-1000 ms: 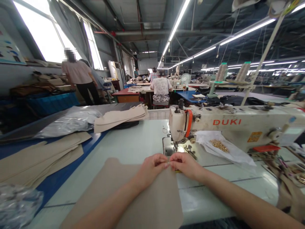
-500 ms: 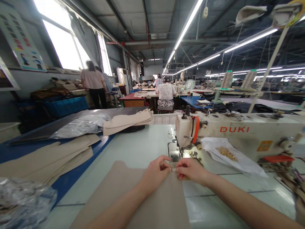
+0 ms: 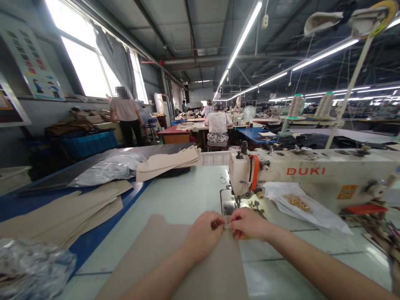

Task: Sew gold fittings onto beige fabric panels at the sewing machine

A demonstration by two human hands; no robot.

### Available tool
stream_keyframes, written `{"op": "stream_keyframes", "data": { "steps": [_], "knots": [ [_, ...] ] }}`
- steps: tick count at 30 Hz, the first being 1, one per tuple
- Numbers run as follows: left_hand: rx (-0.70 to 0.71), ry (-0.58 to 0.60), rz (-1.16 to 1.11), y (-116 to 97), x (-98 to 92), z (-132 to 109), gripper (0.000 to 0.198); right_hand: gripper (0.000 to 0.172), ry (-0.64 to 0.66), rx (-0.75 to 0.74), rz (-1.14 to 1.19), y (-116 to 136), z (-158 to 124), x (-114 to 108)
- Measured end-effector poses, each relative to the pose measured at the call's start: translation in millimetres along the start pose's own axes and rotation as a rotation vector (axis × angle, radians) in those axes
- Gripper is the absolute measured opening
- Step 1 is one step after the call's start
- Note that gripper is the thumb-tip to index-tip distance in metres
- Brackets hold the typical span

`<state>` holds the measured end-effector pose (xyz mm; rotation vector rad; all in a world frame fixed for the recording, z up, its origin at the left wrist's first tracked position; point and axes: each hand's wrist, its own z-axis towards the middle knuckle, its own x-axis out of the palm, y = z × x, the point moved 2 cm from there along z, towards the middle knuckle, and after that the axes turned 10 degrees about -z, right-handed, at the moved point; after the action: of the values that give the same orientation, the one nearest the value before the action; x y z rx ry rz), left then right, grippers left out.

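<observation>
A beige fabric panel (image 3: 200, 266) lies on the pale sewing table (image 3: 175, 187), below the sewing machine's needle area (image 3: 239, 201). My left hand (image 3: 208, 229) rests over the panel with thumb and index finger pinched together near its upper edge. Just across from it, my right hand (image 3: 246, 223) pinches too, fingertips almost meeting the left ones. Between them shows a small pale strip (image 3: 226, 225) with a tiny shiny bit; the fingers hide most of it. Both hands sit right in front of the metal needle plate (image 3: 229, 205).
Right of the needle, small brass-coloured pieces (image 3: 296, 203) lie on a white plastic bag (image 3: 315, 214). Beige cut panels (image 3: 93, 208) are stacked at left, near clear plastic bags (image 3: 109, 168). The sewing machine's arm (image 3: 312, 166) spans the right. Co-workers (image 3: 217, 121) are farther back.
My fingertips have drawn slightly closer together, covering more of the small strip. The left hand has turned a little. The view has shifted slightly; the panel stays in place.
</observation>
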<state>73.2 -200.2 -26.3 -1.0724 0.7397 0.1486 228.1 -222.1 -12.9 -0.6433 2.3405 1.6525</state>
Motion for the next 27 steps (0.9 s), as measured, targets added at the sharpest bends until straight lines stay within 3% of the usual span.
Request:
{"op": "stream_keyframes", "data": {
  "steps": [3,5,11,15,21,27],
  "knots": [
    [-0.06,-0.051,0.075,-1.7,-9.2,7.7,0.013,0.014,-0.003,-0.004,0.022,-1.2,-0.9,1.0],
    [-0.112,-0.111,0.167,-4.3,-25.6,22.7,0.016,0.013,-0.008,-0.011,0.043,-2.9,-2.6,1.6],
    [-0.157,-0.277,0.464,6.1,-101.4,101.3,0.031,0.008,0.001,-0.106,0.138,-15.3,-3.2,3.5],
    [-0.192,-0.331,0.594,31.5,-133.5,143.4,0.037,0.011,0.039,-0.223,0.197,-24.9,1.1,5.0],
    [-0.323,-0.334,0.646,72.1,-138.5,195.8,0.06,0.011,0.092,-0.273,0.16,-27.1,5.6,3.7],
    [-0.387,-0.211,0.622,101.5,-138.7,230.8,0.069,0.017,0.155,-0.231,0.143,-32.5,12.9,1.7]
  ]
}}
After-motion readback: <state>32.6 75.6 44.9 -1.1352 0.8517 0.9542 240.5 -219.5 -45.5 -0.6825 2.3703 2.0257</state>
